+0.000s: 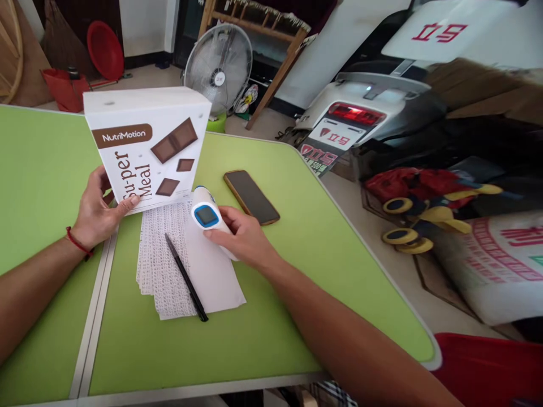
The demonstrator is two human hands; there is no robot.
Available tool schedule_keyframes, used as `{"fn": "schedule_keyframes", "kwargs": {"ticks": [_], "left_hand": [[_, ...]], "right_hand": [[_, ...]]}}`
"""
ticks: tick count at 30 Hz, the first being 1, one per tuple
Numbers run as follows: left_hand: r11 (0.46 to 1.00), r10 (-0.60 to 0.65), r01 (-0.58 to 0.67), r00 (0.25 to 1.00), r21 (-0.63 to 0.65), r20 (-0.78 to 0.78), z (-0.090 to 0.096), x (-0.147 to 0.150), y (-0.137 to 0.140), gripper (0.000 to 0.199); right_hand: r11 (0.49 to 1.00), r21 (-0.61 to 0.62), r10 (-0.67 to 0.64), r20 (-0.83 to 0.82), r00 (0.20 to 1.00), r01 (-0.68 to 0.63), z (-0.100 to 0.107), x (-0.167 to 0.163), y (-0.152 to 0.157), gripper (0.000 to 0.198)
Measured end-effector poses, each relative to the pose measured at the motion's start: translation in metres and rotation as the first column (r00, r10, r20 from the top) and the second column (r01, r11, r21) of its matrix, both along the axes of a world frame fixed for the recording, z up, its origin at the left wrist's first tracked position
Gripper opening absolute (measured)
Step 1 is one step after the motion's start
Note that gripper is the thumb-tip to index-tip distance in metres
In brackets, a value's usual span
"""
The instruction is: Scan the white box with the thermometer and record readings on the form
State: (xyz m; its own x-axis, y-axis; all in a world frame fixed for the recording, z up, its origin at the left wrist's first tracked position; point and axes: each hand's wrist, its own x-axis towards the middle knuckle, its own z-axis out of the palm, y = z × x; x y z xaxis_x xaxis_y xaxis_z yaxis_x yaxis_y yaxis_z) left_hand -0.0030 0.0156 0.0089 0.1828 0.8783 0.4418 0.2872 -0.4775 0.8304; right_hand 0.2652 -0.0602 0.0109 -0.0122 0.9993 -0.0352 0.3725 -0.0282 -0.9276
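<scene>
My left hand [98,210] grips the lower left corner of a white NutriMotion box [123,169], its thumb across the front face. The box is tilted, with its printed front and top showing. In my right hand [244,234] is a white and blue infrared thermometer [206,213], its small screen facing me and its front end close to the box's lower right corner. Below both lie handwritten sheets of paper [169,288], partly hidden by the box and the thermometer. A black pen [186,278] rests across the sheets. Beyond my right hand lies a phone [251,196] with a dark screen.
The green table [271,339] has a metal seam [94,316] on the left. Behind it stand a fan [218,73] and a red basin [105,51]. To the right are a white scooter [356,113], a yellow-wheeled toy [419,226] and a red chair or stool [487,367].
</scene>
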Motion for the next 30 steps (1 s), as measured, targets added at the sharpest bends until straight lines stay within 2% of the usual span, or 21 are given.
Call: {"fn": "schedule_keyframes", "kwargs": {"ticks": [2, 5, 7, 9, 11, 13, 14, 15, 17, 19, 20, 21, 22, 23, 25, 27, 30], "left_hand": [[1.000, 0.000, -0.001, 1.000, -0.018, -0.027, -0.002, -0.003, 0.004, 0.064], [0.998, -0.048, 0.047, 0.997, -0.030, -0.057, -0.003, -0.003, 0.006, 0.066], [0.996, -0.092, 0.090, 0.993, -0.027, -0.071, -0.002, -0.002, 0.006, 0.067], [0.994, -0.109, 0.107, 0.990, -0.024, -0.095, -0.001, 0.000, 0.006, 0.066], [0.996, -0.092, 0.092, 0.986, -0.009, -0.138, 0.000, 0.002, 0.006, 0.063], [0.997, -0.057, 0.066, 0.983, 0.046, -0.175, -0.001, 0.002, 0.005, 0.065], [0.995, -0.027, 0.043, 0.982, 0.087, -0.185, -0.001, 0.002, 0.005, 0.068], [0.990, 0.022, 0.005, 0.983, 0.143, -0.183, -0.001, 0.001, 0.004, 0.071], [0.954, 0.167, -0.118, 0.972, 0.274, -0.163, -0.001, 0.000, 0.001, 0.073], [0.879, 0.299, -0.221, 0.946, 0.422, -0.126, -0.001, 0.000, -0.004, 0.063], [0.846, 0.312, -0.217, 0.943, 0.487, -0.120, -0.001, 0.001, -0.007, 0.055], [0.837, 0.274, -0.159, 0.950, 0.524, -0.149, -0.001, 0.002, -0.010, 0.044], [0.852, 0.188, -0.050, 0.958, 0.520, -0.217, -0.001, 0.003, -0.013, 0.032], [0.881, 0.061, 0.094, 0.949, 0.463, -0.309, -0.002, 0.005, -0.016, 0.021], [0.898, -0.190, 0.346, 0.863, 0.274, -0.468, -0.002, 0.009, -0.020, 0.016], [0.889, -0.287, 0.428, 0.799, 0.164, -0.528, 0.000, 0.012, -0.022, 0.022], [0.874, -0.321, 0.462, 0.782, 0.150, -0.535, 0.004, 0.014, -0.020, 0.030]], "right_hand": [[1.000, 0.024, -0.004, 0.222, 0.975, -0.002, -0.005, 0.011, 0.004, 0.041], [0.989, 0.149, -0.085, 0.561, 0.824, 0.000, -0.014, 0.022, 0.008, 0.044], [0.982, 0.188, -0.113, 0.673, 0.731, -0.021, -0.018, 0.026, 0.010, 0.046], [0.972, 0.231, -0.137, 0.727, 0.672, -0.051, -0.021, 0.027, 0.010, 0.047], [0.936, 0.344, -0.220, 0.740, 0.635, -0.076, -0.020, 0.023, 0.007, 0.044], [0.868, 0.482, -0.301, 0.696, 0.652, -0.114, -0.017, 0.015, 0.001, 0.038], [0.835, 0.530, -0.297, 0.658, 0.692, -0.146, -0.016, 0.009, -0.004, 0.033], [0.809, 0.554, -0.244, 0.621, 0.745, -0.196, -0.014, 0.003, -0.009, 0.028], [0.805, 0.510, -0.046, 0.566, 0.823, -0.305, -0.013, -0.010, -0.020, 0.024], [0.813, 0.432, 0.103, 0.552, 0.828, -0.390, -0.013, -0.021, -0.029, 0.030], [0.810, 0.408, 0.136, 0.567, 0.812, -0.421, -0.014, -0.025, -0.033, 0.034], [0.811, 0.386, 0.153, 0.585, 0.796, -0.439, -0.015, -0.029, -0.036, 0.034], [0.815, 0.367, 0.158, 0.604, 0.781, -0.448, -0.015, -0.031, -0.038, 0.031], [0.822, 0.350, 0.156, 0.620, 0.769, -0.449, -0.016, -0.032, -0.038, 0.027], [0.843, 0.329, 0.138, 0.633, 0.762, -0.426, -0.018, -0.031, -0.037, 0.027], [0.856, 0.342, 0.115, 0.606, 0.787, -0.388, -0.020, -0.028, -0.034, 0.034], [0.868, 0.396, 0.127, 0.407, 0.905, -0.300, -0.020, -0.021, -0.026, 0.033]]}}
